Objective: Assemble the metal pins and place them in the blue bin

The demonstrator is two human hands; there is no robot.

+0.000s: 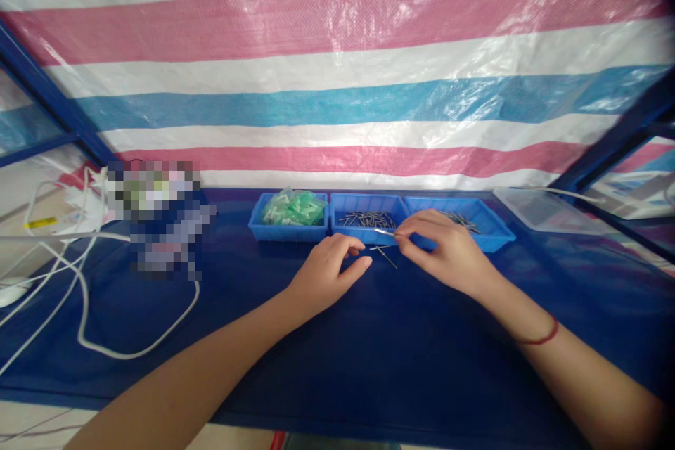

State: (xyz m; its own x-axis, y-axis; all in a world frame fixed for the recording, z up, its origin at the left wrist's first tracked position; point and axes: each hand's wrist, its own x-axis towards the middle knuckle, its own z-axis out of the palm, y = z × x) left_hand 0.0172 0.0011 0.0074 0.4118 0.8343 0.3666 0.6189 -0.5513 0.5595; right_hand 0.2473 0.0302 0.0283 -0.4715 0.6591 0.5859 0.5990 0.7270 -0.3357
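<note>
Between the thumb and fingertips of my right hand (448,253) is a thin metal pin (384,231), its pale end pointing left. That hand hovers at the front of the middle blue bin (348,233) and the right blue bin (496,230). Many loose metal pins (369,219) lie in the middle bin, and more metal pins (462,221) are in the right one, partly hidden by my hand. My left hand (330,271) is open and holds nothing, thumb apart from its curled fingers. Right of it, a few loose pins (389,259) lie crossed on the blue table.
A left blue bin (287,233) holds a green plastic bag (295,208) with small white pieces. White cables (84,309) loop across the table's left side beside a blurred patch. At the right back lies a clear plastic lid or tray (548,211). A striped sheet (337,105) hangs behind.
</note>
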